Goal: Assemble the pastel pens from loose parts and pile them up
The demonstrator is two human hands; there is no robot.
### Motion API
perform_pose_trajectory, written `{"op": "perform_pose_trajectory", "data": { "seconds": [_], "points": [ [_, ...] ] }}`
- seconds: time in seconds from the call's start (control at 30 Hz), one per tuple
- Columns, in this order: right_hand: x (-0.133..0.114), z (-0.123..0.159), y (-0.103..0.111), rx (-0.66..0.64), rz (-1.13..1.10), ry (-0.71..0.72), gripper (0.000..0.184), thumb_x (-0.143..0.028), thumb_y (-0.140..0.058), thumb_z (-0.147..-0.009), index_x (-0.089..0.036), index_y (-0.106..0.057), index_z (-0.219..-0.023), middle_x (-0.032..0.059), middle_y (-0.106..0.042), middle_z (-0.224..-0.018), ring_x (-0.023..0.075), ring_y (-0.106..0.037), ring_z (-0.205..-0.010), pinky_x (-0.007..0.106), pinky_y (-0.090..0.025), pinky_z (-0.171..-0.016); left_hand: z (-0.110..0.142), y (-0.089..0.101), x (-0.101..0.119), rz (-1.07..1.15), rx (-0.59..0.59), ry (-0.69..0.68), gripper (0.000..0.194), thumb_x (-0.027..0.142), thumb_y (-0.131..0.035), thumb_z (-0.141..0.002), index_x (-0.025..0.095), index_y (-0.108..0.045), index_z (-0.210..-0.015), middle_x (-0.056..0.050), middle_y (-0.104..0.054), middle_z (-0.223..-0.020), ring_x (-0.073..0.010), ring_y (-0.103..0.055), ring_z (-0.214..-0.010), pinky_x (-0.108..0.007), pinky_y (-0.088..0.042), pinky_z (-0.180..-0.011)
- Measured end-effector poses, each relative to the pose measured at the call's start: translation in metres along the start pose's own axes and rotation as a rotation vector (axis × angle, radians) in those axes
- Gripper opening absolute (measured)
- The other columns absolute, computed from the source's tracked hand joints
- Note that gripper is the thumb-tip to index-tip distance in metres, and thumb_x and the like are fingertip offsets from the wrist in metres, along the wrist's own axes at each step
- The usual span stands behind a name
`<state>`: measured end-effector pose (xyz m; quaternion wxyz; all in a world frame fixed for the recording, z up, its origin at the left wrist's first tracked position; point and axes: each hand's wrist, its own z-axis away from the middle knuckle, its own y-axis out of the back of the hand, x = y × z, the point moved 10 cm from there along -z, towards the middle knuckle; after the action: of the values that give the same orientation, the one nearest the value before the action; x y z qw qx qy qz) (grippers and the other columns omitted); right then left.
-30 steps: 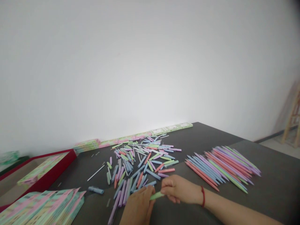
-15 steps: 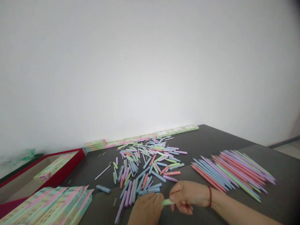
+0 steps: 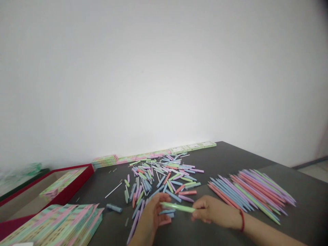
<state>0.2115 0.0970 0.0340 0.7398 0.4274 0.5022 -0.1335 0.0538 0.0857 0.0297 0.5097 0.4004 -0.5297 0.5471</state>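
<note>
My right hand (image 3: 214,212) pinches one end of a light green pen (image 3: 178,207), which lies nearly level above the table. At its other end is my left hand (image 3: 151,213), with thumb and fingers spread apart; the pen's tip reaches the fingers, and whether it touches them I cannot tell. Behind and below my left hand spreads a loose heap of pen parts (image 3: 166,177) in blue, purple, green and red, with thin white refills among them. Right of my right hand, whole pens (image 3: 251,191) lie side by side in slanting rows.
A red-walled box (image 3: 77,184) with printed packs inside stands at the left. Stacked pastel packs (image 3: 56,222) lie in front of it. A row of flat boxes (image 3: 153,153) lines the wall. A blue pen part (image 3: 114,208) and a white refill (image 3: 113,190) lie apart on the dark table (image 3: 220,160).
My left hand was closed round the green pen; its fingers have since spread, showing more of the pen's length. My right hand keeps its pinch. The view has shifted slightly.
</note>
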Motion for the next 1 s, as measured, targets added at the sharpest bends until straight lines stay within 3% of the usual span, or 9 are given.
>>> {"op": "perform_pose_trajectory", "data": {
  "seconds": [0.07, 0.13, 0.27, 0.4, 0.7, 0.9, 1.0],
  "points": [
    [0.005, 0.004, -0.013, -0.02, -0.174, -0.025, 0.036, -0.046, -0.055, -0.078, -0.014, -0.071, -0.082, -0.0041, -0.049, -0.05, 0.0076, -0.041, -0.043, 0.019, -0.032, -0.046, 0.002, -0.009, -0.002, 0.244, -0.022, 0.036, 0.034, 0.047, -0.04, -0.083, 0.019, -0.053, -0.097, -0.007, -0.063, -0.096, -0.0182, -0.063, -0.081, -0.034, -0.048, -0.076],
    [0.009, 0.005, -0.032, -0.056, -0.312, -0.064, 0.044, -0.052, -0.055, -0.076, -0.013, -0.071, -0.085, -0.0028, -0.052, -0.049, 0.0075, -0.042, -0.04, 0.02, -0.035, -0.047, 0.006, -0.02, -0.004, 0.467, -0.05, 0.06, 0.03, 0.044, -0.038, -0.085, 0.019, -0.053, -0.089, -0.006, -0.064, -0.086, -0.0192, -0.063, -0.085, -0.036, -0.046, -0.084],
    [0.006, -0.001, -0.068, -0.112, -0.39, -0.077, 0.042, -0.051, -0.06, -0.073, -0.012, -0.072, -0.082, -0.0028, -0.052, -0.05, 0.0061, -0.041, -0.04, 0.018, -0.034, -0.046, 0.012, -0.029, -0.003, 0.687, -0.058, 0.057, 0.04, 0.041, -0.024, -0.091, 0.021, -0.043, -0.062, 0.003, -0.046, -0.056, -0.0127, -0.052, -0.057, -0.034, -0.046, -0.079],
    [0.002, -0.007, -0.082, -0.088, -0.392, -0.098, 0.028, -0.04, -0.064, -0.071, -0.012, -0.072, -0.07, -0.0053, -0.045, -0.045, 0.0041, -0.034, -0.039, 0.016, -0.029, -0.043, 0.013, -0.028, 0.002, 0.777, -0.105, 0.018, 0.038, 0.035, -0.023, -0.088, 0.021, -0.037, -0.056, 0.005, -0.033, -0.049, -0.0103, -0.037, -0.046, -0.031, -0.045, -0.067],
    [0.002, -0.011, -0.087, -0.141, -0.478, -0.105, 0.034, -0.044, -0.063, -0.069, -0.012, -0.071, -0.08, -0.0018, -0.054, -0.053, 0.0049, -0.042, -0.042, 0.015, -0.031, -0.044, 0.011, -0.025, -0.003, 0.849, -0.09, 0.052, 0.036, 0.037, -0.03, -0.09, 0.02, -0.043, -0.061, 0.005, -0.037, -0.053, -0.0108, -0.038, -0.05, -0.031, -0.043, -0.066],
    [-0.001, -0.006, -0.086, -0.117, -0.295, -0.083, 0.015, -0.028, -0.062, -0.071, -0.014, -0.065, -0.07, -0.0057, -0.049, -0.051, 0.0048, -0.04, -0.044, 0.015, -0.03, -0.044, 0.014, -0.029, -0.001, 0.827, -0.107, 0.044, 0.043, 0.027, -0.026, -0.091, 0.02, -0.042, -0.052, 0.004, -0.037, -0.045, -0.0111, -0.038, -0.044, -0.029, -0.042, -0.064],
    [0.004, 0.006, -0.066, -0.046, -0.149, -0.123, 0.012, -0.023, -0.055, -0.075, -0.015, -0.061, -0.069, -0.0042, -0.055, -0.053, 0.0063, -0.046, -0.045, 0.015, -0.031, -0.043, 0.012, -0.023, -0.015, 0.755, 0.013, 0.141, 0.046, 0.035, -0.022, -0.095, 0.018, -0.054, -0.067, -0.003, -0.059, -0.062, -0.0163, -0.057, -0.063, -0.033, -0.044, -0.072]
  ]
}}
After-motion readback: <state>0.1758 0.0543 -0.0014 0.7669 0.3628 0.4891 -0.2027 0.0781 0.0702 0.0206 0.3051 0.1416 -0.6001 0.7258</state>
